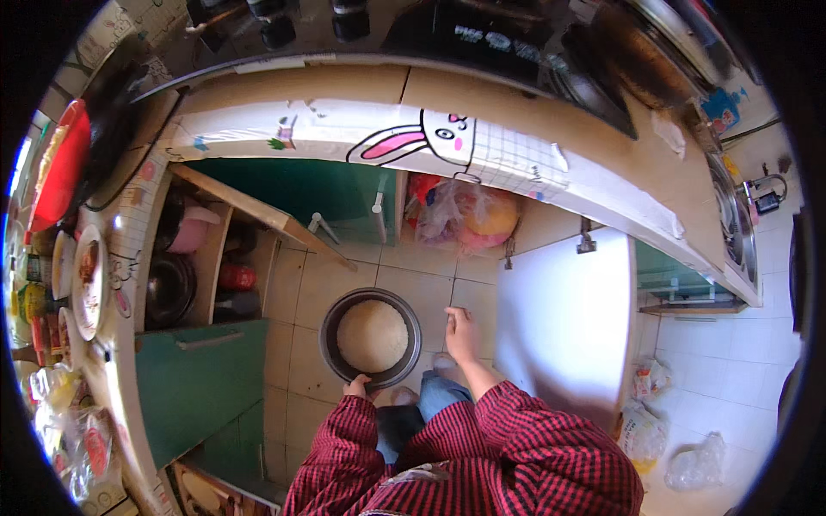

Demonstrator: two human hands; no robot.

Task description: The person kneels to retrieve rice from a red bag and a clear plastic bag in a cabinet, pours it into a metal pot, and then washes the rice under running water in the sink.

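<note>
My left hand (358, 386) grips the near rim of a round metal pot (326, 342), thumb over the edge. White grains that look like rice (373, 335) cover the pot's bottom. To the right of the pot, apart from it, my right hand (460, 330) is raised with its fingers bent and close together; nothing shows in it. Both arms wear red and black checked sleeves. An open cabinet with plastic bags (461, 216) lies ahead of my hands.
An open white-faced cabinet door (561, 322) stands at the right. An open green door (200, 380) and shelves with a black pot (171, 290) are at the left. The worktop edge (310, 138) spans the front. Plastic bags (697, 461) lie on the floor at the lower right.
</note>
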